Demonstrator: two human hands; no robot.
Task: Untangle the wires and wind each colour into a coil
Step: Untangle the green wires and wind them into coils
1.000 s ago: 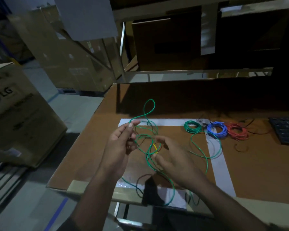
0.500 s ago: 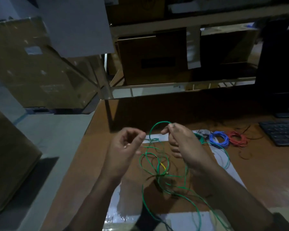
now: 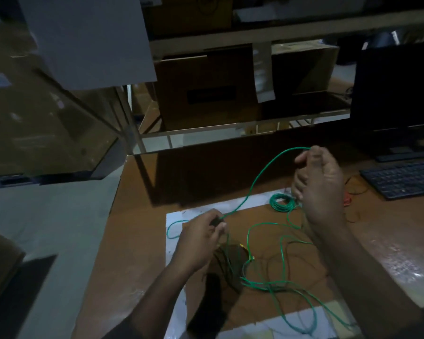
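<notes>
Both hands pinch one green wire [image 3: 260,177]: our left hand [image 3: 201,237] low over the table [image 3: 137,241], our right hand [image 3: 316,182] raised beyond it. Loose loops lie tangled below. We should draw the span gently, feeding slack so no knot tightens.

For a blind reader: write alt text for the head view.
Two bare hands stretch a green wire between them above a brown table: left hand low, right hand raised. Loose green loops sprawl below; a wound green coil lies behind.
</notes>
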